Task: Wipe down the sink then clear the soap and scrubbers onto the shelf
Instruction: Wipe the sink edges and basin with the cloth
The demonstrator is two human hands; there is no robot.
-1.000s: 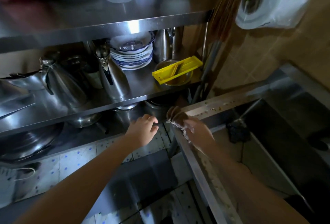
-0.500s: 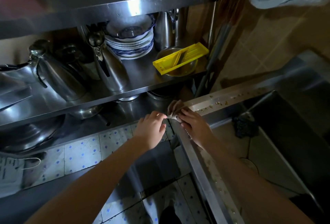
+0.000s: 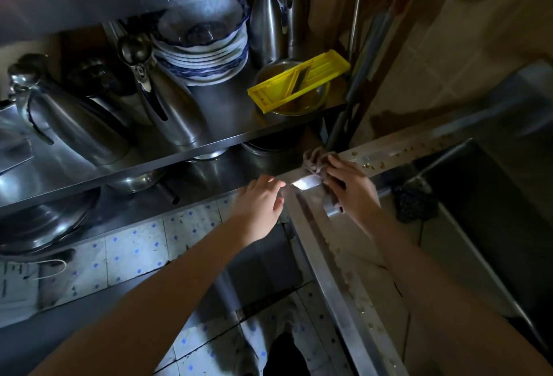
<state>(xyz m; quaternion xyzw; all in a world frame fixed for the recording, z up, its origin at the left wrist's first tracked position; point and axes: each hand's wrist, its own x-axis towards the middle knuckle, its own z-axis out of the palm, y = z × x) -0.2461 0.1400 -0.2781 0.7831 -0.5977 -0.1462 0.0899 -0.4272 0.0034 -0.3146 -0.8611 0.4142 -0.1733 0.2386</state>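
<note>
Both hands have drawn in to the corner of the sink rim (image 3: 419,148) at centre frame; wiping is in hand.
Right hand (image 3: 350,187): grip closed round a bunched cloth (image 3: 314,160), pressed on the rim corner. Left hand (image 3: 260,205): just beside it to the left, fingers loosely bent, grip holding nothing. Crumbs (image 3: 371,164) lie along the rim strip, whose long axis runs from the cloth toward the upper right; more follow the near strip toward the lower right. Judgement: the next stroke goes away from the cloth along one of those strips, and the right hand is nearer. A dark scrubber (image 3: 414,202) sits inside the sink, right of that hand, not yet moved to the shelf (image 3: 227,112) at upper left.
</note>
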